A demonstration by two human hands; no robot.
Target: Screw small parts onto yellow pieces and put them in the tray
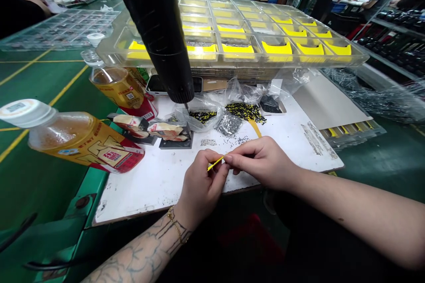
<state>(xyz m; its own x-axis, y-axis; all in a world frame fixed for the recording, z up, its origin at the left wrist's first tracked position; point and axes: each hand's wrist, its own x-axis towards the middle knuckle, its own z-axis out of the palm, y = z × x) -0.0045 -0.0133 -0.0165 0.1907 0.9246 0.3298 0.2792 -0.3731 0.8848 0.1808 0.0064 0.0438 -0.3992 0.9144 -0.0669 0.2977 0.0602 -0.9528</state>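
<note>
My left hand (203,183) is closed on a small yellow part (215,164) above the front edge of the white board (142,190). Touching it from the right, my right hand (262,161) pinches at the part's upper end; what lies between its fingertips is too small to make out. Just beyond the hands are a pile of black and yellow pieces (245,110), a heap of small silvery pieces (229,124) and scattered black bits. A bag (203,117) holds more black and yellow pieces. The black power screwdriver (166,35) hangs tip down over the board's back left.
Two drink bottles (89,141) (124,90) lean at the left, beside dark blocks (175,141) with torn wrapping. Across the back stands a clear compartment tray (229,62) with yellow parts. Grey cardboard (328,101) lies at the right. People are in the far background.
</note>
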